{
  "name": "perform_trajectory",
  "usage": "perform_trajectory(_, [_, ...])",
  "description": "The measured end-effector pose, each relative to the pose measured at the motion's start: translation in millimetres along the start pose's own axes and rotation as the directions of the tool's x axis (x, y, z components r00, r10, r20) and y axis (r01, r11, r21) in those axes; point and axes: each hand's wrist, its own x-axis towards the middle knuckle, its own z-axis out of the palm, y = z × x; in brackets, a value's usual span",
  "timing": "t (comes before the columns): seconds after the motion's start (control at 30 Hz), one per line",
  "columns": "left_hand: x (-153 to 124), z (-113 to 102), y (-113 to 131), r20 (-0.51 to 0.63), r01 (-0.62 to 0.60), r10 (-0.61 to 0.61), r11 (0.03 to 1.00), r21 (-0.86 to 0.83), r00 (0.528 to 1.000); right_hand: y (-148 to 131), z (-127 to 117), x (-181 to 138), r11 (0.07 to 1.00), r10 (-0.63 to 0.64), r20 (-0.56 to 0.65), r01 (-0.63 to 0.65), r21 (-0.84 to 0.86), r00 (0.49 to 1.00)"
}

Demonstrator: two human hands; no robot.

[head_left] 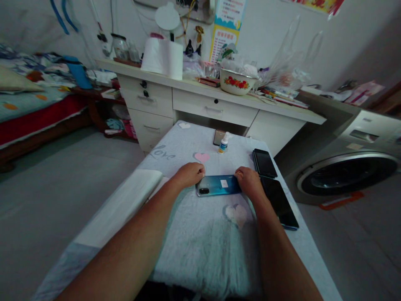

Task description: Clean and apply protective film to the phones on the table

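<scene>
A blue phone (218, 185) lies face down on the towel-covered table (200, 238), its camera at the left end and a white sticker on its back. My left hand (189, 174) curls round the phone's left end. My right hand (249, 182) grips its right end with bent fingers. Both hands rest on the cloth and hold the phone between them.
Two dark phones (265, 163) (280, 202) lie along the table's right edge. A small white bottle (223, 143) and a dark flat object (218, 136) stand at the far end. A cluttered white desk (216, 106) lies beyond, a washing machine (346, 167) right, a bed (31, 104) left.
</scene>
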Motion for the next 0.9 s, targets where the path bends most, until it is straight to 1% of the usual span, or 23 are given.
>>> perform_trajectory(0.07, [0, 0, 0, -0.002, -0.003, 0.003, 1.0, 0.001, 1.0, 0, 1, 1, 1.0, 0.001, -0.01, -0.001, 0.001, 1.0])
perform_trajectory(0.17, [0, 0, 0, -0.004, -0.005, 0.005, 1.0, 0.003, 1.0, 0, -3, 0, 1.0, 0.005, 0.012, -0.005, 0.016, 1.0])
perform_trajectory(0.27, [0, 0, -1, -0.005, -0.009, 0.009, 1.0, 0.006, 1.0, 1, -11, -4, 1.0, 0.004, 0.068, -0.006, 0.024, 0.998])
perform_trajectory(0.37, [0, 0, 0, -0.005, -0.01, 0.01, 1.0, 0.006, 1.0, 1, -21, -9, 0.999, -0.026, 0.14, 0.021, 0.032, 0.99])
perform_trajectory(0.67, [-1, -2, 4, 0.004, 0.011, -0.011, 1.0, 0.014, 1.0, 8, -37, -17, 0.996, -0.063, 0.326, 0.039, 0.08, 0.943])
perform_trajectory(0.9, [-1, -2, 5, 0.001, 0.012, -0.012, 1.0, 0.015, 1.0, 7, -47, -23, 0.996, -0.074, 0.42, 0.044, 0.082, 0.904])
